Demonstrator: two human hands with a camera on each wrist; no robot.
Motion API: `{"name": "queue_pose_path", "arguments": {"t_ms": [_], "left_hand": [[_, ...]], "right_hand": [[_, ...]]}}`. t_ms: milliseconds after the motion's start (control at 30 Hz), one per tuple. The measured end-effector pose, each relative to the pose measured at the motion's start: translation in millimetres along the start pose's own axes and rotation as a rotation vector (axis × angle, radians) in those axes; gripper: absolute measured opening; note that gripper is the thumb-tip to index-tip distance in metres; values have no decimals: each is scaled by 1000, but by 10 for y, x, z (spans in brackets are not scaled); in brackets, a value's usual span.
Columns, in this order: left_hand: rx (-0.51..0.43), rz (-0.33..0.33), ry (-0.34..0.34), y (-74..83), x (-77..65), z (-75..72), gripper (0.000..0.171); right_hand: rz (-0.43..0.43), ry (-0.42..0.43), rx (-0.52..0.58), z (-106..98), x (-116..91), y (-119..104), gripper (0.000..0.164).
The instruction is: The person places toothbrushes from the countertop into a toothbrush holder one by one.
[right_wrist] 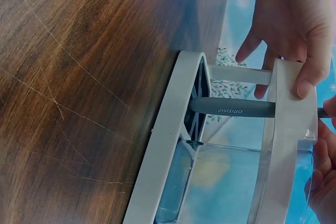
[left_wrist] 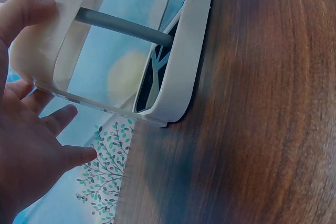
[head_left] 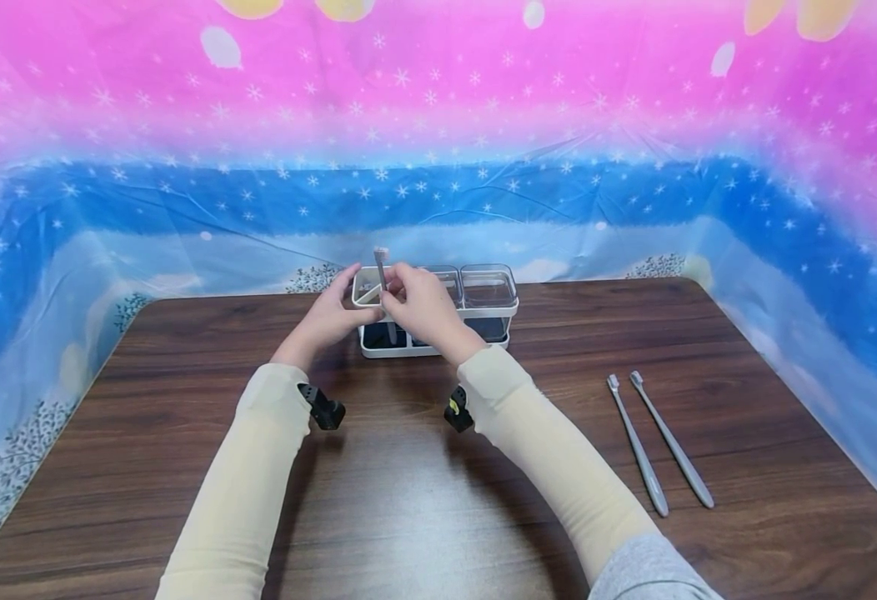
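Observation:
A white toothbrush holder (head_left: pixel 440 352) stands at the back of the table, with an upper ring frame and a dark base. My right hand (head_left: pixel 425 302) pinches a grey toothbrush (head_left: pixel 381 268) below its head. The brush is upright, bristles at the top, and passes through the holder's left compartment. In the right wrist view, its handle (right_wrist: pixel 236 107) reaches down to the dark base. My left hand (head_left: pixel 328 318) grips the holder's left end, the thumb on the front of the upper frame (right_wrist: pixel 287 129) and the other fingers around the side and back.
Clear cups (head_left: pixel 488 286) sit in the holder's middle and right compartments. Two more grey toothbrushes (head_left: pixel 637 446) (head_left: pixel 674 442) lie side by side on the right of the wooden table (head_left: pixel 401 500). A patterned cloth (head_left: pixel 438 192) hangs behind and around the table.

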State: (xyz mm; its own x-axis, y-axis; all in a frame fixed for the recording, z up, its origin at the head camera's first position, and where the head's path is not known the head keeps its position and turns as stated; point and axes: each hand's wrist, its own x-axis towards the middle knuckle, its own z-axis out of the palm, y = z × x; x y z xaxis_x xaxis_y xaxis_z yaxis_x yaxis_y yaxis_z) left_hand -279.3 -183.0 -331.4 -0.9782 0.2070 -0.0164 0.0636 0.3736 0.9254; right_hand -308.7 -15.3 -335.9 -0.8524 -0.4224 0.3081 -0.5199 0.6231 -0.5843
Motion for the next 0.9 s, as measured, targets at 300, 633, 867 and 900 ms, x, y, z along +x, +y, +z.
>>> {"name": "queue_pose_path", "arguments": {"t_ms": [300, 633, 867, 900], "left_hand": [[-8, 34, 21, -369, 250, -16, 92], [-22, 39, 17, -377, 257, -12, 92], [0, 39, 28, -396, 258, -18, 90], [-2, 41, 27, -395, 259, -19, 90]], "right_hand": [[-7, -3, -15, 3, -16, -2, 25], [-19, 5, -22, 4, -23, 3, 23], [-22, 7, -34, 18, -23, -2, 21], [-22, 8, -34, 18, -23, -3, 21]]}}
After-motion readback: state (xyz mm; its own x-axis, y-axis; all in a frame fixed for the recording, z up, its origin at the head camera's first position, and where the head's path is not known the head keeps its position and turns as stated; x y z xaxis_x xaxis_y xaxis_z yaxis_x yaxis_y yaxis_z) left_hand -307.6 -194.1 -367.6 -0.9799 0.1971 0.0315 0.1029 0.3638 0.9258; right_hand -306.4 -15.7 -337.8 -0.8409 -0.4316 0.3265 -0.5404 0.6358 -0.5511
